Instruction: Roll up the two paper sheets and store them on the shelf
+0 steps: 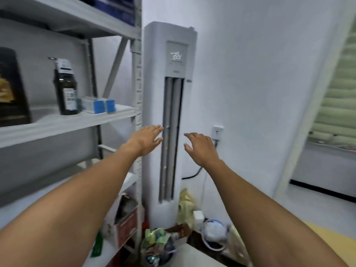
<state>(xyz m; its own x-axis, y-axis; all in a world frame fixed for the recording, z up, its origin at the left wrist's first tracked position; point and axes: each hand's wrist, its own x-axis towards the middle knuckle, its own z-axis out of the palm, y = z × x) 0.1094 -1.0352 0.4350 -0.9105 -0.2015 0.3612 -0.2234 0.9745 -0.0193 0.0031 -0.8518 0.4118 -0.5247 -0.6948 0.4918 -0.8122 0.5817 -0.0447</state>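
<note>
Hovering empty, fingers spread, the left hand and right hand could, swinging sideways, topple the dark glass bottle on the grey metal shelf left of the fingers.

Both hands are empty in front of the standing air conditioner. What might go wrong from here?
Neither the left hand nor the right hand holds paper, and no sheets are in view, so the task may stall. The shelf already carries a dark bottle and small boxes; rolls pushed in carelessly might topple the bottle. The bags piled by the air conditioner could trip the person.
</note>
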